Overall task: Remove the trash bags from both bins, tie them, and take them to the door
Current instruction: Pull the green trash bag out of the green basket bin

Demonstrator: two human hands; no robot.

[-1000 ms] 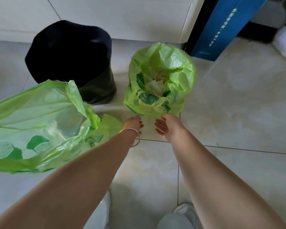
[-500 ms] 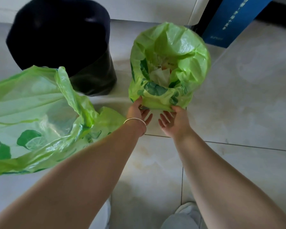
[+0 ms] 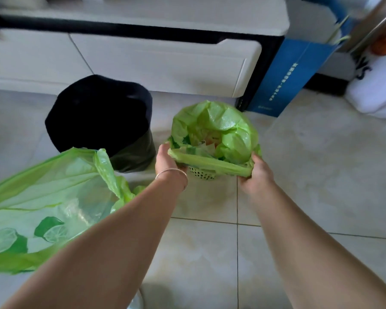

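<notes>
While both hands grip the near rim of the green bag (image 3: pixel 214 128), the step in hand appears to be freeing it from the small mesh bin (image 3: pixel 202 173). Left hand (image 3: pixel 166 160) closes on the rim's left end, right hand (image 3: pixel 257 172) on its right end; the bag sits between them, on the floor beside the black bin (image 3: pixel 100 121). Next move likely calls for an even upward lift, then gathering the mouth to tie. A second green bag (image 3: pixel 42 210) lies left, untied.
</notes>
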